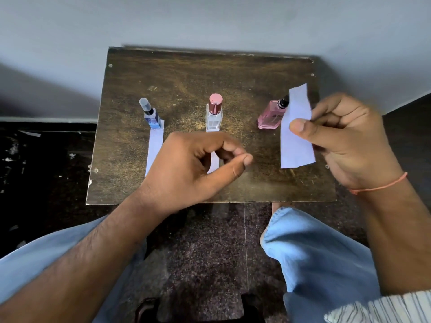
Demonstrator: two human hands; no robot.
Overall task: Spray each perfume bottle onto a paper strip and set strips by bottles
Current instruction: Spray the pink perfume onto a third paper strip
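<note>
Our right hand (345, 141) pinches third paper strip (295, 136) at 3 o'clock, held before uncapped pink bottle (270, 117), likely for spraying. Left hand (198, 164) curled loosely, empty. Blue bottle (152, 116) and clear bottle (214, 115) on counter (210, 73) each have own strip at 6.

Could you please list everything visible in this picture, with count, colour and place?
Table: one, dark brown wood, against the grey wall.
Blue bottle: one, clear cap, upright at table left.
Clear bottle: one, pink-red cap, upright at centre.
Pink bottle: one, black nozzle uncapped, at table right.
Laid strips: two, white, one before the blue bottle, one before the clear bottle, partly hidden by the left hand.
Held strip: one, white, in front of the pink bottle.
Paper scraps: several, white, on the dark floor at left.
Left hand: empty, fingers curled, above the table.
Right hand: pinching the held strip; orange thread at the wrist.
</note>
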